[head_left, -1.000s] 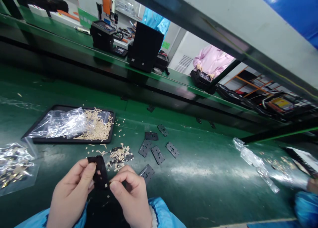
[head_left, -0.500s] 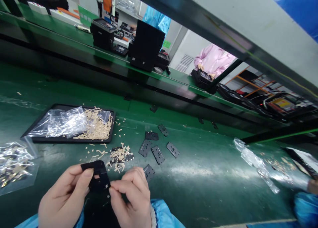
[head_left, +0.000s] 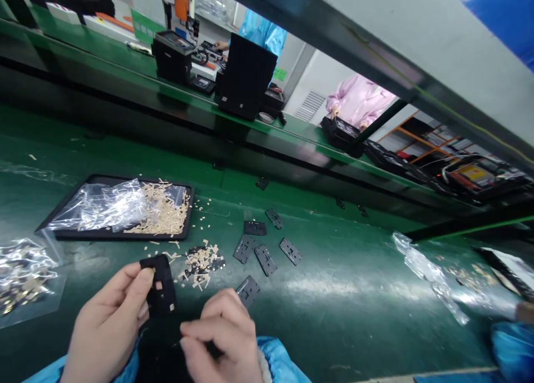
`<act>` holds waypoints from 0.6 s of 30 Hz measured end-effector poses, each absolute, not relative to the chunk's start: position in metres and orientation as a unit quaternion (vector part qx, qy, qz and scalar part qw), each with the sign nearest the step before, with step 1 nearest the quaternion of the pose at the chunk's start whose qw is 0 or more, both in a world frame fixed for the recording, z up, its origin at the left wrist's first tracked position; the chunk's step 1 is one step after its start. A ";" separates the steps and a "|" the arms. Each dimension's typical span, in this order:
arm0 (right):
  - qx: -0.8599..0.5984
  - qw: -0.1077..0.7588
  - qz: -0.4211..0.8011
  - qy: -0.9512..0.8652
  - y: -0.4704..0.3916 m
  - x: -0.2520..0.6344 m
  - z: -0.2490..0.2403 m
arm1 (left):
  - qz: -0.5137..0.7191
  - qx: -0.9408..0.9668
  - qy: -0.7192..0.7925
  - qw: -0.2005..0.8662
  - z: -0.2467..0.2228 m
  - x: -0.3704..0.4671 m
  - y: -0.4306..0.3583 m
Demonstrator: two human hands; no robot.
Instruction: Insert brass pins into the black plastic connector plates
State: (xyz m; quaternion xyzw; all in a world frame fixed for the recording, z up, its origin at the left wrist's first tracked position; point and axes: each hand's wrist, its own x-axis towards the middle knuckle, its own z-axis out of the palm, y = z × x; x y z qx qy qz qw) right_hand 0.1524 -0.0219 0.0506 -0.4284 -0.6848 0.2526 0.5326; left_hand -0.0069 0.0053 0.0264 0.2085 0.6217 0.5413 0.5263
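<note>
My left hand (head_left: 110,316) is closed on one end of a flat black plastic plate (head_left: 162,294), thumb on its face. Two small pale pads show on the plate, one near its middle and one at the lower right corner. To the right, apart from the plate, my right hand (head_left: 223,338) has thumb and forefinger pinched; anything between their tips is too small to make out. Beyond the hands lies a loose heap of small beige strips and bits (head_left: 203,265). Several similar black plates (head_left: 265,259) lie right of the heap, the nearest one (head_left: 248,291) just above my right hand.
A black tray (head_left: 120,235) holds clear plastic bags and many beige strips. At far left lies a clear bag of small shiny parts (head_left: 25,277). A crumpled plastic bag (head_left: 429,274) lies right, near another person's blue sleeve (head_left: 513,349). A raised shelf (head_left: 125,74) runs behind.
My right fingers have come away from the plate's edge, slightly down. My left hand has moved the plate a little left and up, turning it more upright.
</note>
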 end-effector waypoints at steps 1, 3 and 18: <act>-0.443 0.534 0.301 -0.654 -0.019 0.155 0.051 | 0.536 0.179 0.615 0.550 0.034 -0.003 0.010; -0.462 0.529 0.385 -0.598 -0.012 0.158 0.051 | 0.509 0.131 0.607 0.596 0.046 0.002 0.015; -0.403 0.540 0.577 -0.462 0.002 0.150 0.038 | 0.457 0.153 0.553 0.679 0.026 0.009 0.015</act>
